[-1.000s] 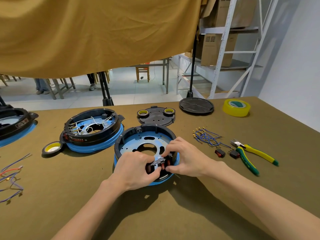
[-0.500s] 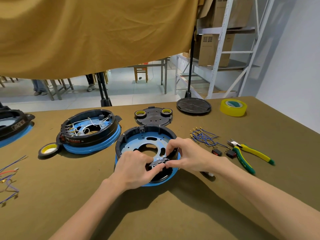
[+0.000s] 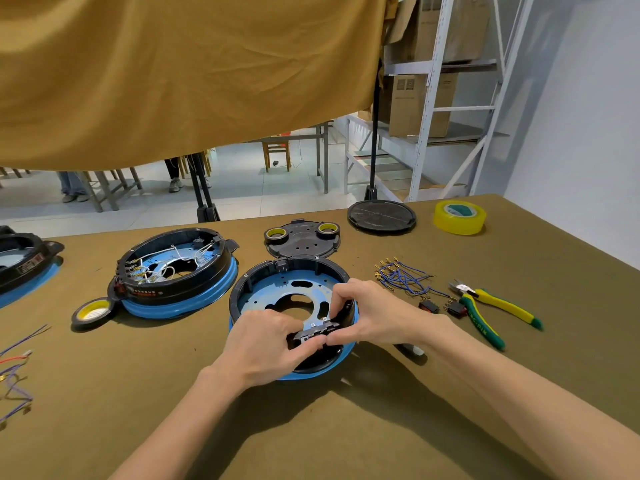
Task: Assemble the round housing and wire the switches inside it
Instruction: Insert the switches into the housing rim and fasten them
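While a small black switch block is pinched at the near rim of the round housing, both hands are closed on it: left hand by thumb and fingertips, right hand curled from the opp. side. Housing is set on the table, centre. Risk: block could be cocked in its slot if pressed unevenly, and tabs bent. Beyond, to the right: blue wires, two spare switches, pliers. Far left: wired housing, ref. unit.
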Tool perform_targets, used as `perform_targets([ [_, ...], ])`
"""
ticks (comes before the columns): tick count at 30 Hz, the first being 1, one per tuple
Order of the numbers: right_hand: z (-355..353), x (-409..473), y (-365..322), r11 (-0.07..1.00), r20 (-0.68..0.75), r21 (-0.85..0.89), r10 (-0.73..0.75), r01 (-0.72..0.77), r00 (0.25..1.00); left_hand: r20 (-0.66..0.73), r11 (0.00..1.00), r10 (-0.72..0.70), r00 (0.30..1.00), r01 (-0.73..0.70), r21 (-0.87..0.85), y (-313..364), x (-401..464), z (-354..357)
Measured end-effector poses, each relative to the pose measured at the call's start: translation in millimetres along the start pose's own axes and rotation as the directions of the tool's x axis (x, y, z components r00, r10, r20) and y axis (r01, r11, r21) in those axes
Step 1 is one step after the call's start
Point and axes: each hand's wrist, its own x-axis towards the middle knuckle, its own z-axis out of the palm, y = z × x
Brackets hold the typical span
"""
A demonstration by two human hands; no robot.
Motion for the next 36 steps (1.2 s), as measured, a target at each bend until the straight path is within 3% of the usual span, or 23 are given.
perform_targets([
  [11,-4,5,4,0.996,0.025,-0.092,0.022,-0.019,0.999,0.048,0.999,0.034,0.998,-0.034,0.014,0,5,-1],
  [20,0,1,6,0.999,0.031,-0.033,0.030,-0.029,0.999,0.085,0.998,0.064,0.994,-0.064,0.004,1,5,-4],
  [30,3,-1,6,0.998,0.013,-0.050,0.043,-0.043,0.999,0.044,0.998,0.010,0.999,-0.008,-0.062,-1,4,-4],
  [36,5,-1,9,0.992,-0.022,-0.124,0.031,-0.034,0.999,0.017,1.000,0.006,1.000,-0.006,0.019,2,4,0],
])
